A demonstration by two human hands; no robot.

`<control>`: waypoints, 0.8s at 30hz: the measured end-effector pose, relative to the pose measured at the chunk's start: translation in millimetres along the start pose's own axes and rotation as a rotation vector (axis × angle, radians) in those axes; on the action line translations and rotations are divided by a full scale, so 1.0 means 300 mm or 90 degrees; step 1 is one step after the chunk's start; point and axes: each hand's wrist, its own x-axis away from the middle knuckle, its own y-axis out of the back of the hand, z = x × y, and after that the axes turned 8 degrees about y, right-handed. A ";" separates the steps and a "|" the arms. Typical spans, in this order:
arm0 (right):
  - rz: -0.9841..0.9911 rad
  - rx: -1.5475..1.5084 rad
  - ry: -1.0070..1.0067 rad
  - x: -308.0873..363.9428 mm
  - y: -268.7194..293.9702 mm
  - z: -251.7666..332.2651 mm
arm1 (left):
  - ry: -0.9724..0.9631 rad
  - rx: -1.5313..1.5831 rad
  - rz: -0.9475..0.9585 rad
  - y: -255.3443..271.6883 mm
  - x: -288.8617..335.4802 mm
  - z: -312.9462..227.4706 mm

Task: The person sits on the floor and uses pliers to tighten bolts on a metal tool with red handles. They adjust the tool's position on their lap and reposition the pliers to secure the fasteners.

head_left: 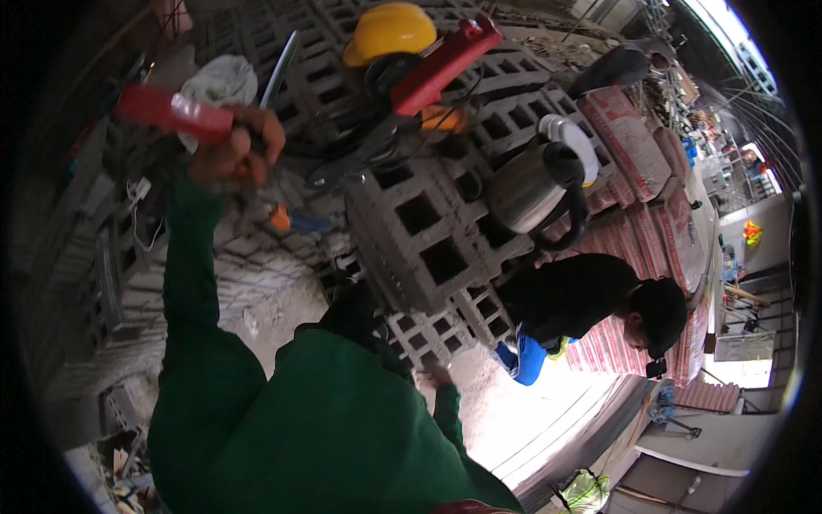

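Note:
My left hand, at the end of a raised green sleeve, is closed round one end of a red oblong object. Blur hides its exact kind. Behind it lies a whitish cloth or bag. My right hand hangs low beside hollow concrete blocks; its fingers are too small and dark to read. Stacked blocks ahead bear a yellow hard hat, a long red tool or case, dark cables, and a steel kettle with a black handle.
A person in black bends over at the right, near red-and-white sacks in a stack. Another person is farther back. More grey blocks form a wall on the left. A white round item sits behind the kettle.

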 end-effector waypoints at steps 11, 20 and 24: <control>0.448 0.206 0.067 0.039 -1.140 0.292 | 0.211 0.178 -0.400 -0.733 0.865 0.402; 0.394 0.051 -0.341 -0.335 -1.006 -0.713 | 0.386 0.171 -0.774 -1.177 1.635 0.994; 0.353 0.004 -0.469 -0.373 -0.937 -0.987 | 0.498 0.064 -0.871 -1.347 1.835 1.145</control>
